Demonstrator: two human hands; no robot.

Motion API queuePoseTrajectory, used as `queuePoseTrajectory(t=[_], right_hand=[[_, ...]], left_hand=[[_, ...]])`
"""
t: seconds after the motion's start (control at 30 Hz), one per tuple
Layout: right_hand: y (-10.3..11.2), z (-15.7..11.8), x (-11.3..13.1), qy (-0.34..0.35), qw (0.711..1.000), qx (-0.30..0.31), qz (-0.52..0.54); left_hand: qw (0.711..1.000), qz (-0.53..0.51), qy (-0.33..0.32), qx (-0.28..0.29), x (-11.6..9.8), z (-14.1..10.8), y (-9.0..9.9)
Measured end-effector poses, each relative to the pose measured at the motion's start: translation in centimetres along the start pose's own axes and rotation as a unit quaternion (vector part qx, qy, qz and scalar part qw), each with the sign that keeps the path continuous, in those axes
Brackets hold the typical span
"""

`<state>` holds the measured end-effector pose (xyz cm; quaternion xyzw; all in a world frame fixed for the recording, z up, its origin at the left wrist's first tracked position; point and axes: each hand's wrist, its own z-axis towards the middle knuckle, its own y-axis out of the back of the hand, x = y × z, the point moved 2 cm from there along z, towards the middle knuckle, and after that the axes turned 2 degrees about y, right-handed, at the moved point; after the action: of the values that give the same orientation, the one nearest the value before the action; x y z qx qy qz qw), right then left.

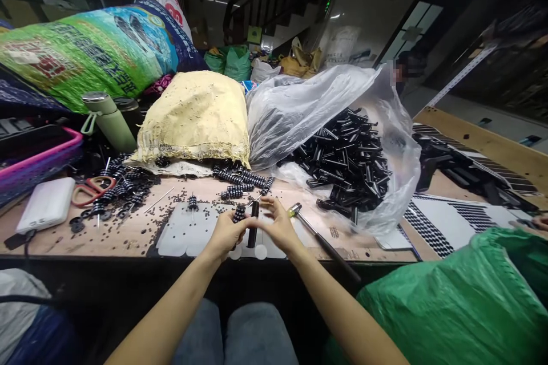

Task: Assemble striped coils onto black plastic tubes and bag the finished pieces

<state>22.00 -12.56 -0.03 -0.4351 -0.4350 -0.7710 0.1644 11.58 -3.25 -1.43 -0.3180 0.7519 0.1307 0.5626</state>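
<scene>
My left hand [226, 232] is closed around a short stack of black rings with white marks [239, 214]. Fingers of my right hand [279, 227] curl at a slim, glossy black channel-shaped part [253, 234], held upright over the light mat [188, 239]. Both thumbs meet across its middle, partly covering it. To the right lies a hammer [323, 242] with a dark handle and a yellowish piece near its head. More ringed stacks [234, 191] rest just beyond my hands, and one on a thin pin [192, 203] stands left of them.
A clear plastic bag [299, 120] spills black parts [346, 159] at right. Behind are a yellow sack [197, 114] and a green flask [109, 122]. Scissors [92, 191] and a white power bank [46, 205] lie left. A green bag [462, 296] bulges at right; another person is beyond.
</scene>
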Motion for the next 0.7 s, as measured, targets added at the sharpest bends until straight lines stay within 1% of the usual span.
queuePoseTrajectory(t=[0.07, 0.1, 0.17, 0.23, 0.33, 0.4, 0.47, 0.6, 0.7], right_hand=[[0.0, -0.8, 1.0, 0.085, 0.993, 0.059, -0.055], [0.1, -1.1, 1.3, 0.114, 0.986, 0.086, -0.089], [0.6, -1.6, 1.5, 0.136, 0.977, 0.116, -0.117], [0.6, -1.9, 1.6, 0.138, 0.978, 0.123, -0.102], [-0.1, -2.5, 1.7, 0.148, 0.978, 0.125, -0.074], [-0.7, -2.7, 1.7, 0.152, 0.979, 0.119, -0.066], [-1.1, -2.9, 1.6, 0.147, 0.98, 0.118, -0.057], [-1.6, -3.0, 1.2, 0.112, 0.986, 0.121, -0.036], [-2.0, -3.2, 0.6, 0.085, 0.991, 0.097, -0.035]], left_hand=[[1.0, -0.022, 0.014, 0.0, 0.2, -0.2, 0.1], [1.0, -0.029, 0.011, 0.0, 0.3, -0.3, 0.2], [0.998, -0.063, 0.003, 0.013, 0.4, -0.5, 0.2], [0.992, -0.12, -0.007, 0.032, 0.5, -0.6, 0.1], [0.984, -0.175, -0.017, 0.025, 0.7, -0.6, -0.3], [0.983, -0.181, -0.005, 0.026, 1.0, -0.6, -0.7], [0.982, -0.181, 0.016, 0.04, 1.2, -0.7, -1.1], [0.984, -0.17, 0.038, 0.041, 1.3, -0.6, -1.4], [0.988, -0.14, 0.052, 0.051, 1.7, -0.2, -1.3]])
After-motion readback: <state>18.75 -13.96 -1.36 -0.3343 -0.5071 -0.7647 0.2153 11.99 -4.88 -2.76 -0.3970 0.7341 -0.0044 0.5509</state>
